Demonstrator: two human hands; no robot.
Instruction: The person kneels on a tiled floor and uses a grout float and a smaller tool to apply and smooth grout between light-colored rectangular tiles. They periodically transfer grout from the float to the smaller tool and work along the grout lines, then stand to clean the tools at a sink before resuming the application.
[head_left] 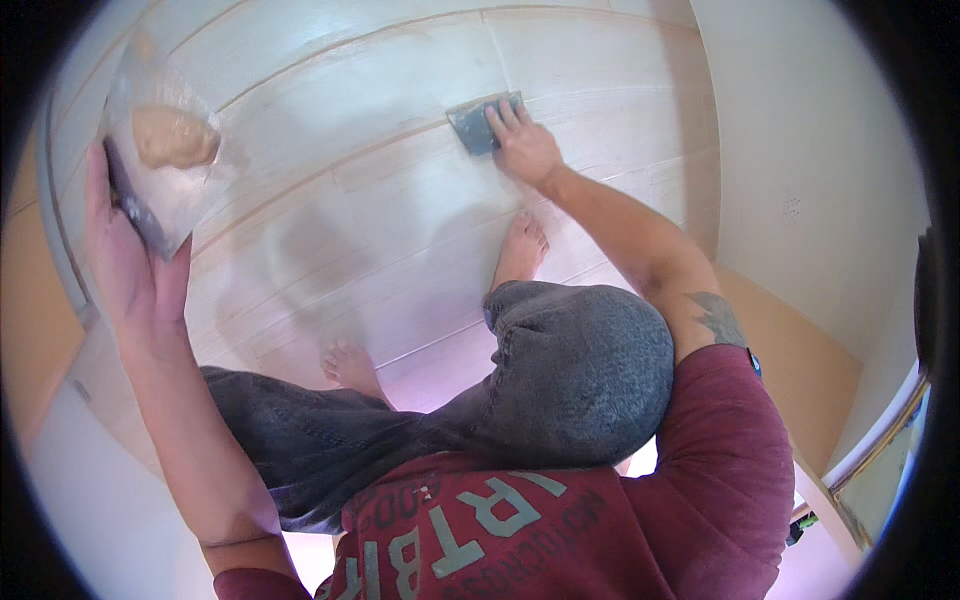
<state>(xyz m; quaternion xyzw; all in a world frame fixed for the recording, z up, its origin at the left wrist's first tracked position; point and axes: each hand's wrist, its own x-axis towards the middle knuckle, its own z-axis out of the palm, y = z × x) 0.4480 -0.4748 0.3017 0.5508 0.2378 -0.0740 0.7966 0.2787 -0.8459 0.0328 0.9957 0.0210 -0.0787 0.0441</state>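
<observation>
Right now my left hand point(135, 272), at the left of the frame, holds a pale, shiny, flat plate with a dark grey edge point(182, 200), gripped near its lower end. A smooth, tan lump of paste point(176, 137) sits on it in the upper left. My right hand point(528, 152) has hold of a thin, dark grey, rectangular spreader point(470, 128) in the upper middle, fingers laid over its face, against the pale, glossy tiled floor point(400, 80); I cannot tell where the thumb is. Tan joint lines point(400, 145) run across the tiles.

I judge the spreader light and slightly springy, best taken broadly, fingertips apart so its edge bears evenly; smears could make it slippery. The paste looks soft, thick and sticky enough to cling. Its weight probably drags on the plate's far end, so a firm hold close under the load suits it.
</observation>
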